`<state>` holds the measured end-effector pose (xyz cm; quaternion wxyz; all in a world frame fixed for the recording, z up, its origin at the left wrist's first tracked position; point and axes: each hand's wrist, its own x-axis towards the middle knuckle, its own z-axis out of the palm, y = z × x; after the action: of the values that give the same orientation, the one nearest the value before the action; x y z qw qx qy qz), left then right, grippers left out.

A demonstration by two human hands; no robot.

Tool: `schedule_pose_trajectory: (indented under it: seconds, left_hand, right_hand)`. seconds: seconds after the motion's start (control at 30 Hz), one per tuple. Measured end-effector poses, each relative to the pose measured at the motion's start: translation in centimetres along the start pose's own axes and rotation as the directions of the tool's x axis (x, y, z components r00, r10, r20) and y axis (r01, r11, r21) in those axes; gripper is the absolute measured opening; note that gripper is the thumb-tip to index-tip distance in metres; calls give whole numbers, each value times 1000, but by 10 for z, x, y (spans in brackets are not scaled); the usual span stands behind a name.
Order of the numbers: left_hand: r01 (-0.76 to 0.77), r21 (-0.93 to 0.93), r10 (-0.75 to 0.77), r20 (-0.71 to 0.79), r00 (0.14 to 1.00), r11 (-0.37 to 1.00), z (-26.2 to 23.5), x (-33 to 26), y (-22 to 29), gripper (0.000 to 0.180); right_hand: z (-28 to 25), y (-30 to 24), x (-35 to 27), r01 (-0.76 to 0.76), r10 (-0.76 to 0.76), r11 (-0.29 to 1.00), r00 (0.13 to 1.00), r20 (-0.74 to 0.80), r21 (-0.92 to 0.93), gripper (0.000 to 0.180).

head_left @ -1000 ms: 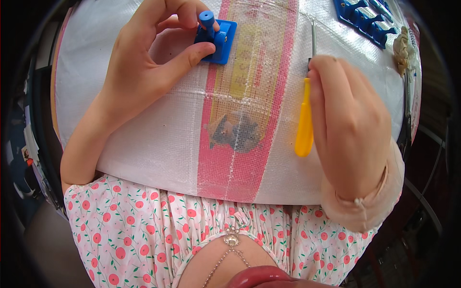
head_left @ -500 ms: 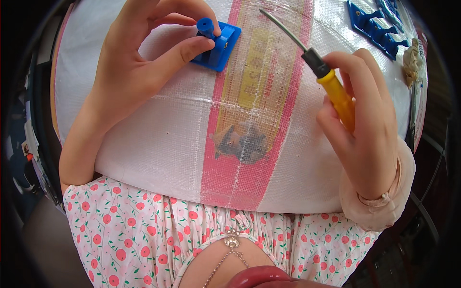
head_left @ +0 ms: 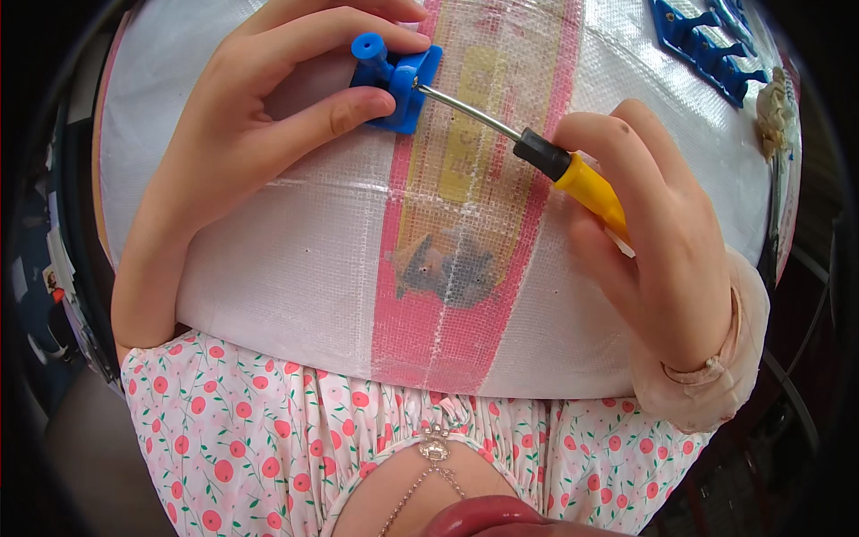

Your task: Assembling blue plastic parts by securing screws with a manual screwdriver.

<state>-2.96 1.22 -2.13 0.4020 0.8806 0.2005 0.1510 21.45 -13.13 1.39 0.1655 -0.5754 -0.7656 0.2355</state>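
My left hand (head_left: 255,116) grips a small blue plastic hook-like piece (head_left: 417,109) at the upper middle, thumb on its near side and index finger along its far side. The piece has a square base and a round-ended peg, which points toward the hand. A small metal screw (head_left: 415,82) shows on its raised part. My right hand (head_left: 667,215) is closed around the yellow handle of a screwdriver (head_left: 541,154) with a black collar. Its metal shaft slants left, and the tip meets the piece at the screw.
Several more blue hook pieces (head_left: 711,55) lie at the far right, beside a crumpled beige bundle (head_left: 775,112). A white woven sheet (head_left: 295,259) with a pink printed stripe covers the round-edged table. Dark patches show through the stripe near the middle.
My right hand has brought the screwdriver left, and its tip has come down from above the table onto the screw. The blue piece has shifted slightly left in my left hand.
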Motion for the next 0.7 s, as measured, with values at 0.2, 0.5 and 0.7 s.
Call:
schedule_pose_trajectory:
  seconds: [0.2, 0.5, 0.7]
  left_hand:
    - [21, 77, -24, 39, 999, 997, -9, 4, 14, 33]
    - [1, 98, -1, 2, 1000, 995, -8, 2, 13, 37]
    - [-71, 252, 81, -26, 996, 965, -5, 2, 20, 43]
  right_hand:
    - [-2, 0, 2, 11, -11, 1000, 1000, 2, 16, 39]
    - [-3, 8, 2, 204, -216, 974, 969, -119, -101, 37]
    - [-4, 9, 9, 245, -245, 969, 968, -59, 4, 37]
